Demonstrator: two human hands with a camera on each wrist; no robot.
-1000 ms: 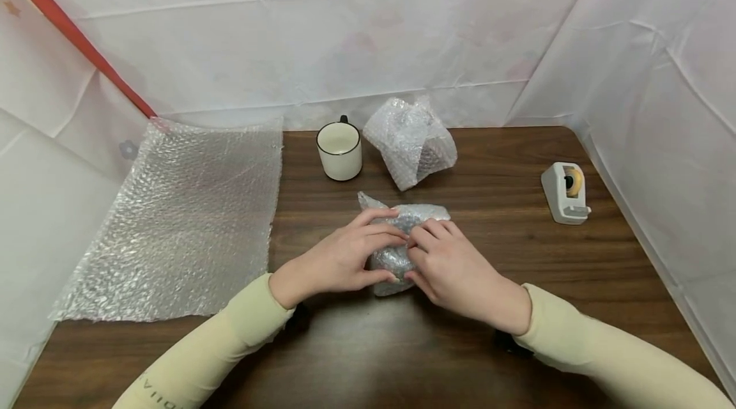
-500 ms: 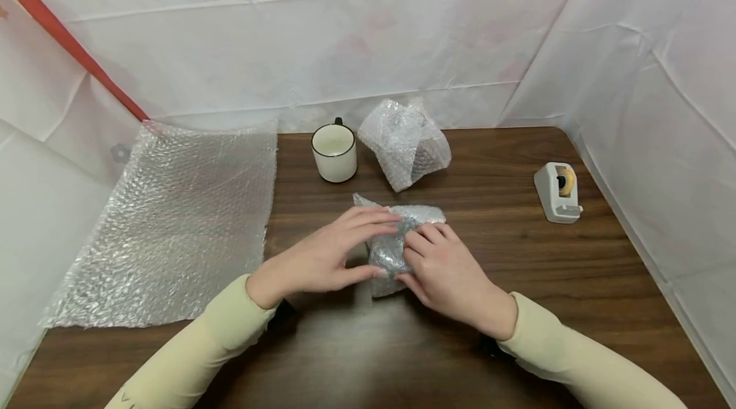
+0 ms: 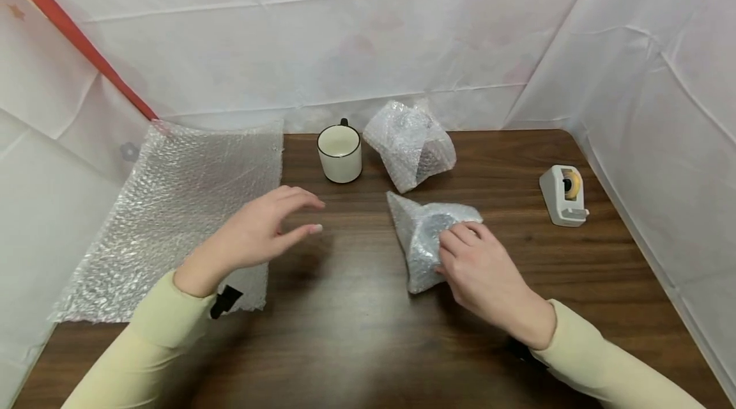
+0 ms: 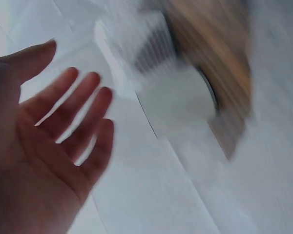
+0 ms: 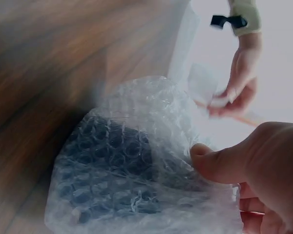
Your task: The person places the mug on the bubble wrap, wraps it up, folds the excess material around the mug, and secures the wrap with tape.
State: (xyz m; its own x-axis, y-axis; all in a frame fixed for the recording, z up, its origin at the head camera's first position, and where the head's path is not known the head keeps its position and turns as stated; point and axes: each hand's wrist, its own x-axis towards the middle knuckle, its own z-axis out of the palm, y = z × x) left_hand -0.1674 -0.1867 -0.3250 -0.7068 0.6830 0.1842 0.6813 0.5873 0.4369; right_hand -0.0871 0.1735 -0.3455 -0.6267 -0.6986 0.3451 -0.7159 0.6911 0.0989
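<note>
Over the table (image 3: 345, 351), the right hand (image 3: 482, 270) grips a wrapped bundle (image 3: 423, 254), left hand (image 3: 251, 233) relaxed.

The bubble-wrapped bundle (image 3: 422, 252) is dimpled silver over dark blue-grey, the mug (image 3: 343, 168) cream edged in black, the tabletop (image 3: 356, 351) streaky brown woodgrain, the tape dispenser (image 3: 553, 197) whitish with yellow tape (image 3: 574, 185), the sleeves (image 3: 586, 346) pale yellow, the backdrop (image 3: 287, 64) white with faint pink blotches.

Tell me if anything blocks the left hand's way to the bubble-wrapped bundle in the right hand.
Nothing visible does: only bare tabletop lies between the left hand and the bundle; the mug stands farther back.
</note>
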